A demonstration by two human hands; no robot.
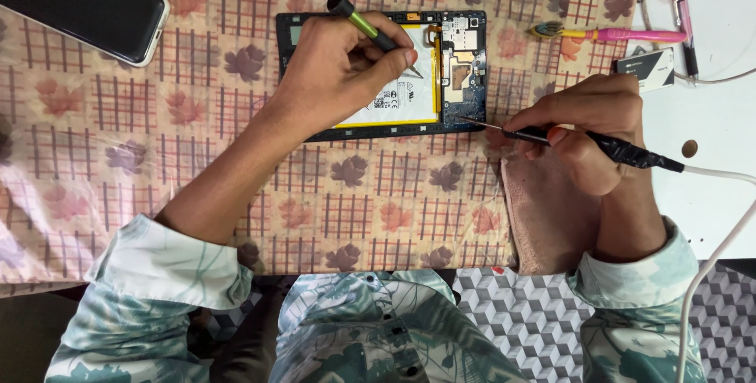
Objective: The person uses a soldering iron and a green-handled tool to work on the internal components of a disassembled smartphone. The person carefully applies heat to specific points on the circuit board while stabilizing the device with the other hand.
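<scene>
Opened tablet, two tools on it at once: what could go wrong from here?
1. The right hand holds a corded iron with its tip at the circuit board, close beside the battery; a slip could scorch or pierce it.
2. The left hand points a green-handled tool over the battery; pressing down may puncture it.
3. The white cord trails off the table edge; a snag might jerk the tip.
</scene>
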